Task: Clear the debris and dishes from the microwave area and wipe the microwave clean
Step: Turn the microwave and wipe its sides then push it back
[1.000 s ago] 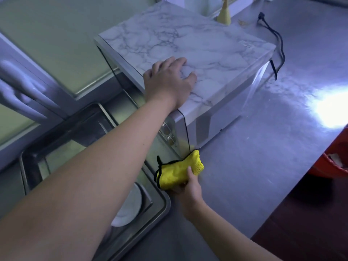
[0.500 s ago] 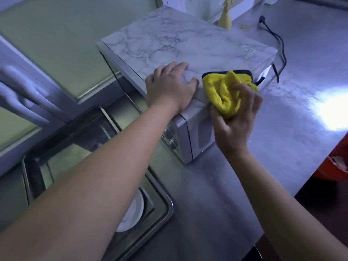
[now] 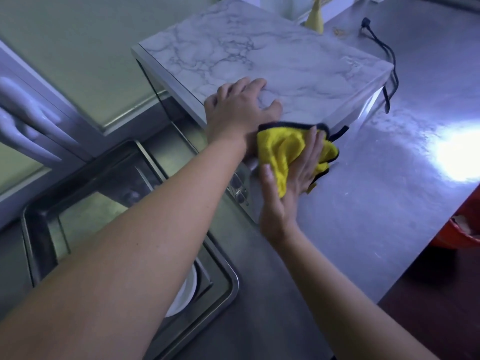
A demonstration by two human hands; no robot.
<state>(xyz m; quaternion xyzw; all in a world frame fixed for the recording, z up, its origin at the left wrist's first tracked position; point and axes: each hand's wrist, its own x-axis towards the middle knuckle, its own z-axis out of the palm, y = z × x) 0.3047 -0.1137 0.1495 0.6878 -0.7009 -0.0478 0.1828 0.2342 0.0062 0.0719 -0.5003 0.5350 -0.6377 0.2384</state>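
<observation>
So it won't slide, marble-topped steel microwave (image 3: 272,55) is pinned by flat left hand (image 3: 239,107); yellow microfibre cloth (image 3: 278,149) is pressed on its side by flat-fingered right hand (image 3: 293,183).

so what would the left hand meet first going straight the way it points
Nothing soon: the left hand lies on the microwave's bare marble top, free to its far edge. Beyond, roughly in line, stands a yellowish object; depth unclear.

Steel sink (image 3: 232,280), red basin (image 3: 465,233), black cord (image 3: 390,51)
</observation>
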